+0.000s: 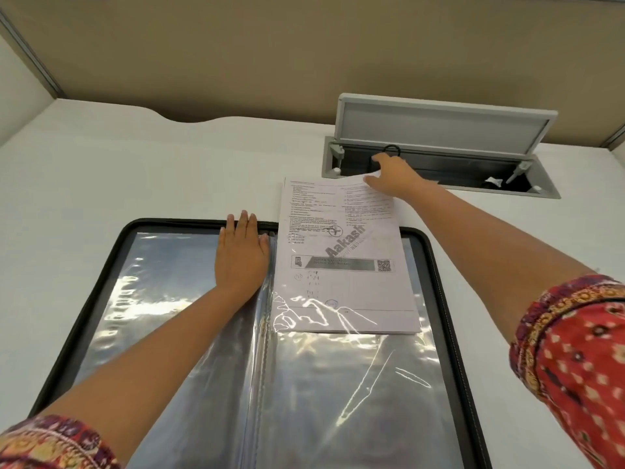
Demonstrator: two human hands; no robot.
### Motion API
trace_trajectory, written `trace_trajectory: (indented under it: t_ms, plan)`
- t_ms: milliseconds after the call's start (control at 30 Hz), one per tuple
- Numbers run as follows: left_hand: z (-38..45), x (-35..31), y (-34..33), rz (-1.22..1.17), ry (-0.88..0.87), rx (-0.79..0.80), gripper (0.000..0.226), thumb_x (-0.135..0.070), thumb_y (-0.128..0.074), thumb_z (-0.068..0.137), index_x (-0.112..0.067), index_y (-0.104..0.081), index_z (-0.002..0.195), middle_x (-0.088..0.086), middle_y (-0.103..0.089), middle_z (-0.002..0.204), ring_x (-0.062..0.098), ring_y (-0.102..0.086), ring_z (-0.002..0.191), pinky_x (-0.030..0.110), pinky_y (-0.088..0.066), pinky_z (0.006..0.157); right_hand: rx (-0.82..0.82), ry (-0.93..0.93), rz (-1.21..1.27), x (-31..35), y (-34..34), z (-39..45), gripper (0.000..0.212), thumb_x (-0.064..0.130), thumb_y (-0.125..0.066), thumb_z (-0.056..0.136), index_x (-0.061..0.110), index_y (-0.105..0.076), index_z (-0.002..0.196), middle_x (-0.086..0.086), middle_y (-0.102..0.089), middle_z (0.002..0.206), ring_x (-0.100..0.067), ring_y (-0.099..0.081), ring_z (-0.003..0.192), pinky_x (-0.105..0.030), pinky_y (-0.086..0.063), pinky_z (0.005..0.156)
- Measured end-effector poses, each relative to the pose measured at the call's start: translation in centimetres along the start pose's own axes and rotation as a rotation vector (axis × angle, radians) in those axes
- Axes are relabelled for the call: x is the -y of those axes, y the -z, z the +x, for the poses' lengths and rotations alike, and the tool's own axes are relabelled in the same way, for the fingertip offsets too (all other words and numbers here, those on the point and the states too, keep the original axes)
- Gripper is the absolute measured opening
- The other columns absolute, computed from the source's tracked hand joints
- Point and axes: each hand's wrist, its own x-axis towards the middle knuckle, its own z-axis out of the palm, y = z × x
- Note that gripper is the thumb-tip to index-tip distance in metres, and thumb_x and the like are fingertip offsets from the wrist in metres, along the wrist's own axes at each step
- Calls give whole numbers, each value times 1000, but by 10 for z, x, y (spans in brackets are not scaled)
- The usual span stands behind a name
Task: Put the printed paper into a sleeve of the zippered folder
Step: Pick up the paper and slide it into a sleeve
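Surface (101, 170): white, carrying the open folder, with a tan partition wall behind it.
Left sleeve (50, 441): red patterned cuff at the bottom left corner, forearm bare above it.
Folder (101, 252): black zippered edge, lying open and flat, shiny clear sleeves on both halves.
Left hand (241, 255): open, palm down, fingers together, pressing flat on the left page just beside the spine, fingertips reaching the folder's far edge.
Spine (265, 350): runs down the middle between the two halves.
Paper (341, 252): printed sheet with text, a grey banner and a QR code, lying on the right half; its lower part sits under the clear plastic of the right sleeve, its upper part sticks out past the folder's far edge onto the surface.
Right hand (392, 177): reaching forward, fingers and thumb pinching the paper's far right corner, which curls up slightly.
Cable box (439, 143): grey hatch set in the surface, lid propped open, just behind the right hand.
Right sleeve (575, 350): red patterned cloth at the right edge.
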Motion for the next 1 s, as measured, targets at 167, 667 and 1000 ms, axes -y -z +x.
trace_trajectory:
  t_ms: [167,667,1000]
  plan:
    - [0,-1,-1,0,17,-5,50,-27,-26,99,-5,-23,144,12,-22,154,29,-10,144,40,-7,118,-98,77,-302,10,0,6,35,37,-39,95,14,-64,102,-8,-66,99,-25,-57,83,-39,-44,77]
    - [-1,-1,-4,-29,31,-23,50,-27,-27,98,-6,-24,144,11,-24,154,27,-10,144,39,-6,118,30,324,-427,39,-40,1,36,10,-33,91,18,-51,122,-11,-57,117,-30,-50,111,-49,-22,102]
    - [-4,-2,-2,-20,30,-35,49,-25,-26,98,-5,-25,143,12,-25,153,29,-13,144,41,-7,119,85,369,-357,29,-34,-32,31,19,-27,97,18,-56,108,-3,-61,100,-21,-49,85,-46,-20,103]
